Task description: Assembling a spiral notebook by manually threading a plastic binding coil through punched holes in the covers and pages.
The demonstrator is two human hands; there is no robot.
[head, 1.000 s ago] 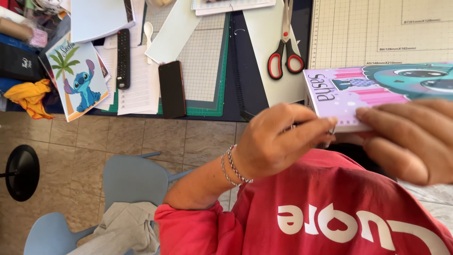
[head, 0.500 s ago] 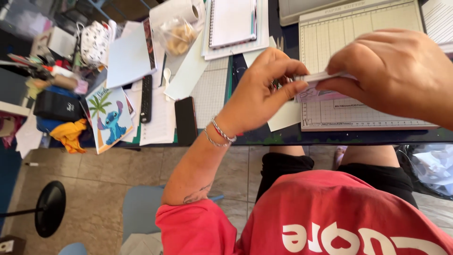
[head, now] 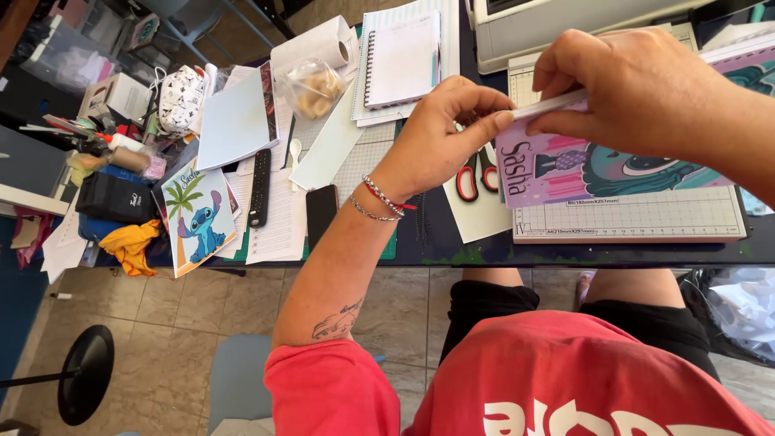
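Note:
Both my hands hold one pink and purple printed card showing a teal cartoon figure. My left hand, with bracelets at the wrist, pinches the card's upper left corner. My right hand grips its white top edge from above. The card lies tilted over a white gridded cutting board on the dark table. Red-handled scissors rest on a pale sheet just under my left hand, partly hidden by it.
A black phone, a black remote, a spiral notebook, a paper roll and a plastic bag lie to the left. A cartoon picture card, yellow cloth and black pouch crowd the left end. A white machine stands behind.
The card has gone from close in front of me down onto the gridded board. Both hands kept hold of it and shifted their grip to its top edge.

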